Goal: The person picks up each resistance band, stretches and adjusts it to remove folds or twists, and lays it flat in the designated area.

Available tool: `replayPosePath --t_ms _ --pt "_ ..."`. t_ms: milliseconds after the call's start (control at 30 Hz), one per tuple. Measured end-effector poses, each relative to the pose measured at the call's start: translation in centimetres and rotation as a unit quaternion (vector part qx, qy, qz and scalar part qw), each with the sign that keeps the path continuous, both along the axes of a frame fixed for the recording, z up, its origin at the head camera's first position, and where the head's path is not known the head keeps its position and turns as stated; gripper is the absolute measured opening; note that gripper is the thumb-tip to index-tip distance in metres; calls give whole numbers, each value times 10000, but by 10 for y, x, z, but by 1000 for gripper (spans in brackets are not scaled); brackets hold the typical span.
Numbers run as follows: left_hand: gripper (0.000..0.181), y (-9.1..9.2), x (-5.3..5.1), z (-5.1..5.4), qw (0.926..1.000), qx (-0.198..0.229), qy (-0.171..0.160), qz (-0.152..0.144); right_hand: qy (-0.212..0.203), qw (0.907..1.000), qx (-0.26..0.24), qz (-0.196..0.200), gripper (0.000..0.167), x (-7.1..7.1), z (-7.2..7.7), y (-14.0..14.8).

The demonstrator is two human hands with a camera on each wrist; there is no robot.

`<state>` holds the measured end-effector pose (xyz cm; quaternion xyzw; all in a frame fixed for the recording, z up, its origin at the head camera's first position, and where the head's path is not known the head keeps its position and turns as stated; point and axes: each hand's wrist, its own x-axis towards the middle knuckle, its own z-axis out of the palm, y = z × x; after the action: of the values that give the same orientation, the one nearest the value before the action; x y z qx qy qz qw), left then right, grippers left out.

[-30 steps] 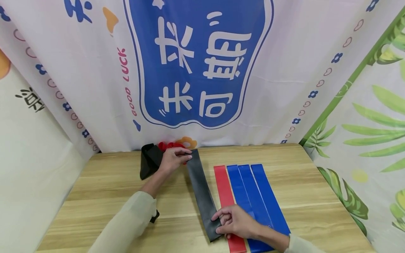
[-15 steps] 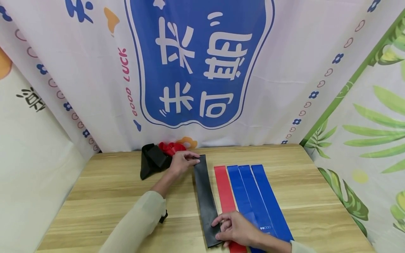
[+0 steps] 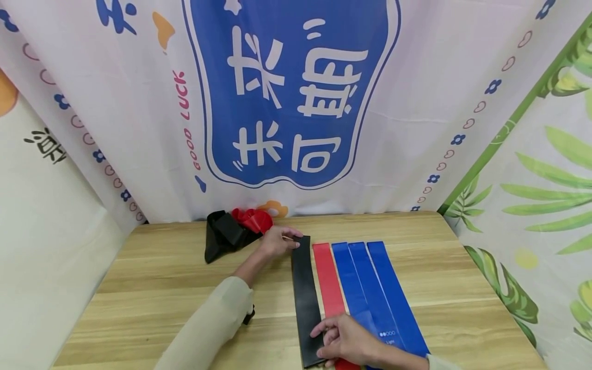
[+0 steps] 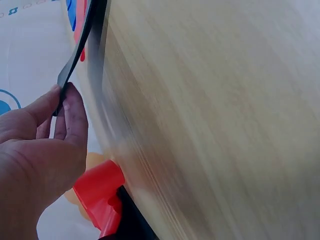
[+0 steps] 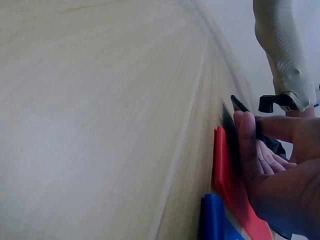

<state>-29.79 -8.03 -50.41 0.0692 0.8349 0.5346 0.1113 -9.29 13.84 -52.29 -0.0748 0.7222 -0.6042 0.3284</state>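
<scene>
A flat black resistance band (image 3: 306,298) stretches lengthwise between both hands, just left of a red band (image 3: 330,280). My left hand (image 3: 279,241) pinches its far end between thumb and fingers; the left wrist view shows that end of the black band (image 4: 75,60) raised off the tabletop. At the near end, my right hand (image 3: 344,339) pinches the band's edge, its wrist crossing over the red and blue bands. In the right wrist view the thumb and fingers of the right hand (image 5: 270,160) close on the black end, above the red band (image 5: 227,185).
Several blue bands (image 3: 388,288) lie side by side right of the red one, one printed "Light". A crumpled black band (image 3: 224,239) and a bunched red band (image 3: 253,219) sit at the back left of the wooden table (image 3: 139,288). A printed curtain (image 3: 407,103) hangs behind.
Both hands have moved the black band rightward and nearer the person, straightening it until it lies nearly parallel beside the red band. The red and blue bands have stayed put.
</scene>
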Motion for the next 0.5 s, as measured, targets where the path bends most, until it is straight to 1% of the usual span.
replayPosePath --t_ms 133,233,333,500 --pt "30 1 0 -1 9996 -22 -269 -40 -43 10000 -36 62 28 1 -2 2" --pt "33 0 0 -2 9992 2 -408 -55 -74 9999 -92 120 27 2 -1 3" --pt "34 0 0 -4 9991 -56 -411 -69 -50 9998 -78 175 26 3 -1 3" --pt "34 1 0 -8 9993 -231 -239 -145 70 9996 67 249 23 3 -1 3"
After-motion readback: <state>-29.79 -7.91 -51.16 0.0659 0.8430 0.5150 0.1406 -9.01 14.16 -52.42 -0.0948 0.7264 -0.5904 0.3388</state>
